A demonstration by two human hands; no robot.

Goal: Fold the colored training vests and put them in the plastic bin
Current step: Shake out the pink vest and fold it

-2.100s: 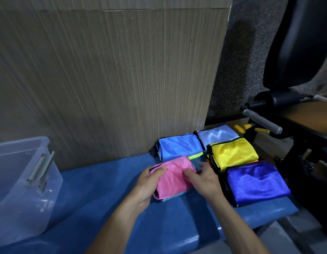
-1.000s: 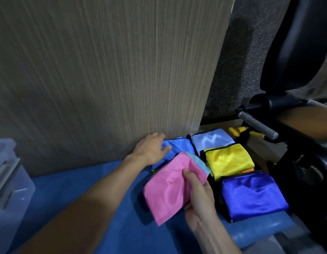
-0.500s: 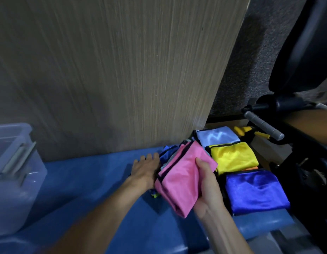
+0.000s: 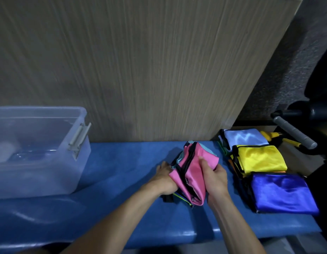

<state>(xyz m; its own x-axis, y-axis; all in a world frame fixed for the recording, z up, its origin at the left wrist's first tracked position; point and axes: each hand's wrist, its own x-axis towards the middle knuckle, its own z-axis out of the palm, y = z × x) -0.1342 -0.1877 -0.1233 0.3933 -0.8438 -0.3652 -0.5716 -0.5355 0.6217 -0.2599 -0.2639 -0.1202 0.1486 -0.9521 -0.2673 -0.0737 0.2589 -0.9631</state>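
Fingers of your right hand [image 4: 215, 177] curl over the outer face of the pink vest [image 4: 193, 177], thumb up by its top edge, while your left hand [image 4: 163, 176] is tucked against the far side of the same bundle, its fingers mostly hidden, so whether they clamp or merely brace cannot be told. Between the two hands you hold a small stack on edge above the blue bench [image 4: 122, 180]: pink outside, with pale blue, black trim and a neon edge showing between the layers. Judging by the sheen and limp folds, this fabric is light, soft and slippery; the layers will likely slide apart or spill open if you squeeze only one corner. Press both flat faces together and support the bottom fold as you carry. Your plastic bin [image 4: 40, 151] stands well to the left, open-topped. On your right, the white vest [image 4: 243, 138], yellow vest [image 4: 261, 158] and royal blue vest [image 4: 281, 193] lie folded in a row, waiting.
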